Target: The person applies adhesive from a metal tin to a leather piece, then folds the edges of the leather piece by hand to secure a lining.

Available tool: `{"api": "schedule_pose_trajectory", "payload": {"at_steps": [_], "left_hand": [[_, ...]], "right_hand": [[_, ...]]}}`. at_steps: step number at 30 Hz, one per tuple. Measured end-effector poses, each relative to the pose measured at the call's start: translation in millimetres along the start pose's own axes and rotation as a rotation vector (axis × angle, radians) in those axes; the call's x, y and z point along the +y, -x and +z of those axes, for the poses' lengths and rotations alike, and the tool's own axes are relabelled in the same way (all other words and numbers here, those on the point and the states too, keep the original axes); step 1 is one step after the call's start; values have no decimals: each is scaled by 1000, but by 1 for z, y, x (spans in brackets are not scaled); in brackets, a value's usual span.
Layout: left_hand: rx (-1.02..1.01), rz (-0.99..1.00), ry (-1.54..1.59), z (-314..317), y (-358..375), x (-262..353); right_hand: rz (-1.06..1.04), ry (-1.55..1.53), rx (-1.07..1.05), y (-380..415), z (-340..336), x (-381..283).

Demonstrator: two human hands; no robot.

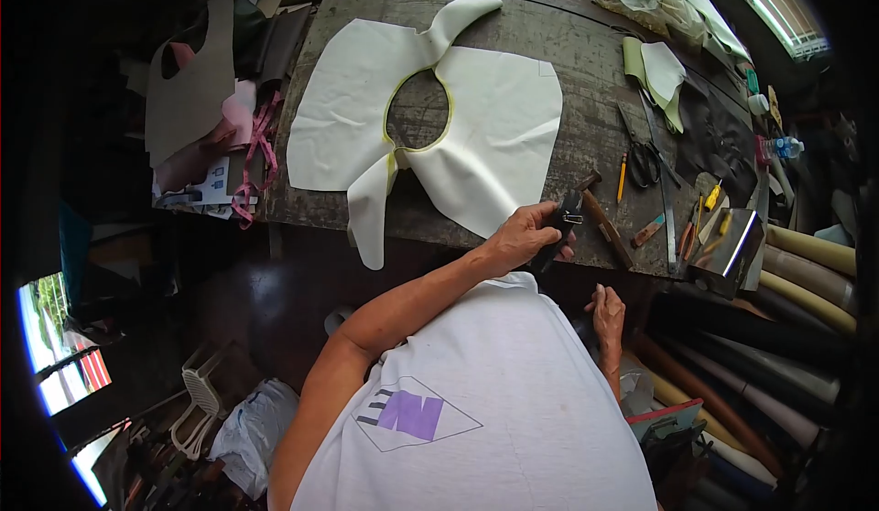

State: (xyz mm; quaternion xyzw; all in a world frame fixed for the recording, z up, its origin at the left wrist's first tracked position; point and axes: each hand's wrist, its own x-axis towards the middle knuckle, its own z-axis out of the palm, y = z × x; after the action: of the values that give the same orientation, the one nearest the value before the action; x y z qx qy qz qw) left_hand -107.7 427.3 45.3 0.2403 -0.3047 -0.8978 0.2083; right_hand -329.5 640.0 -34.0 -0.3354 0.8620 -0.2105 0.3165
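My left hand (529,236) is closed around a dark, narrow object (569,218) with a small shiny metal part, held at the table's front edge; its exact kind I cannot make out. Lower down, close to my body, my right hand (608,314) has its fingers curled, and whether anything is in them is hidden. Left of the dark object, a large white leather-like piece (504,99) with yellowish edging around a round opening lies spread on the worn table (343,12). A hammer (604,222) rests just right of my left hand.
Right of the hammer are black scissors (644,158), an orange pencil (623,179), a long metal ruler (668,222) and a shiny metal box (730,245). Material rolls (810,250) stack at the right. Leather scraps (197,81) and a pink tape measure (265,149) lie left.
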Motion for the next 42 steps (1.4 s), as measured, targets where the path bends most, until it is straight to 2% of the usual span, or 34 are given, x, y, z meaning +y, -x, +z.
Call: {"api": "schedule_pose_trajectory", "payload": {"at_steps": [2,3,6,9,12,15,16,18,19,22,23,26,27,31,34,36,37,42], "left_hand": [[-25,15,-48,-9,9,4],[-38,23,-72,-13,15,7],[-78,22,-50,-26,38,16],[-34,-3,-140,-38,63,25],[75,-25,-259,-40,90,40],[114,-22,-302,-53,107,40],[141,-24,-310,-55,113,39],[180,-33,-340,-57,120,40],[194,-27,-335,-60,122,36],[196,-74,-329,-62,126,33],[180,-64,-342,-64,126,32],[173,-28,-391,-65,130,31],[189,-11,-418,-65,132,33],[277,-7,-437,-68,140,40],[253,40,-422,-77,140,39],[267,-10,-471,-78,139,43],[270,-35,-499,-78,138,46],[237,12,-551,-83,128,48]], "right_hand": [[88,35,-55,-3,7,2],[136,26,-72,-13,16,24],[374,-297,85,-35,48,63],[684,-612,147,-65,62,62],[577,-624,76,-88,60,56],[309,-450,123,-68,68,57],[232,-429,167,-59,69,48],[84,-398,266,-32,51,-14],[129,-213,215,-21,36,-50],[-107,231,241,-32,53,-50],[-228,334,279,-40,71,-33],[-374,486,459,-36,119,-15],[-322,533,415,-30,130,-12],[-335,594,499,-33,146,-4],[-289,592,511,-40,143,-8],[-216,537,486,-55,134,-18],[-247,555,551,-63,134,-19],[-223,599,573,-69,141,-25]]}}
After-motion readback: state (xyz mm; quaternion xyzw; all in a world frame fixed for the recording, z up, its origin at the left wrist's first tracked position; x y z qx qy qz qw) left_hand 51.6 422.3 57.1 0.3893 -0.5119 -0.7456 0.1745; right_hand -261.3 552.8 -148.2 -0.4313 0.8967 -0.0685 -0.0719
